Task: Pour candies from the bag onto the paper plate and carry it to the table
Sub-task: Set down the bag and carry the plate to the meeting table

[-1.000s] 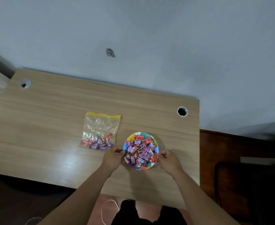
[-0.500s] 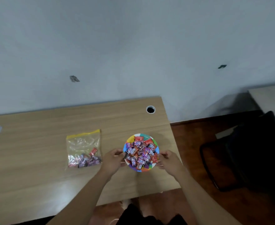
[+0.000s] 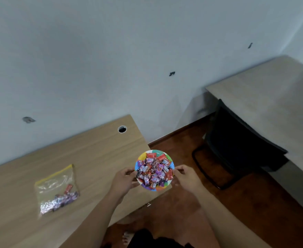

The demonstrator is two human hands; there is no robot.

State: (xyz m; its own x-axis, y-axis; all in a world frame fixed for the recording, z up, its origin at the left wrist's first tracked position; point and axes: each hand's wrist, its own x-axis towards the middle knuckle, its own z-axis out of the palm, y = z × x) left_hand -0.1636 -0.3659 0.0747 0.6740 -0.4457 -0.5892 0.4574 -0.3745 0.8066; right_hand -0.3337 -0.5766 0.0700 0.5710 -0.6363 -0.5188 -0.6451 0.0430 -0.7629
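The colourful paper plate (image 3: 142, 156) is heaped with red and purple wrapped candies (image 3: 154, 169). I hold it by both sides over the right edge of the wooden desk (image 3: 93, 154). My left hand (image 3: 123, 181) grips its left rim and my right hand (image 3: 187, 178) grips its right rim. The clear zip bag (image 3: 56, 189) with a yellow seal lies flat on the desk to the left, a few candies still inside.
A second light-topped table (image 3: 269, 99) stands at the right against the white wall. A black chair (image 3: 236, 145) sits in front of it on the reddish-brown floor (image 3: 183, 208). The desk has a round cable hole (image 3: 122, 129) near its far right corner.
The view has swung to the right, and the plate, held in both hands, has moved from over the desk top to its right edge. The second table has come into sight.
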